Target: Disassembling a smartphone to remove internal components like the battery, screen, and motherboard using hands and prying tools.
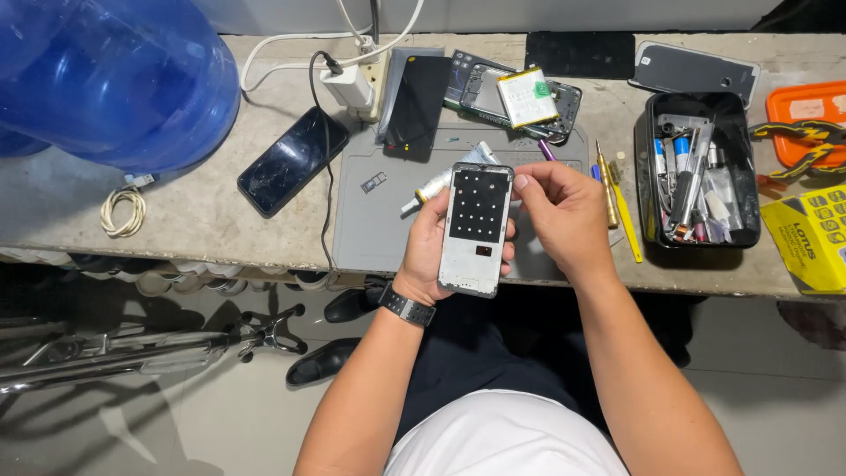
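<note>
Both hands are working one phone frame (pixel 477 227); left hand (pixel 429 251) is cradling it; right hand (pixel 564 216) fingertips are pinching its upper corner above the grey mat (pixel 379 220).

Yellow box (pixel 809 240) far right; dark cracked screen (pixel 292 161) left

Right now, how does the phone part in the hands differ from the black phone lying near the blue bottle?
The phone part is held upright in the left hand; the black phone lies flat on the bench. The part is pale with a dark panel, the phone all black, with a cable across it. Both are flat rectangles.
</note>
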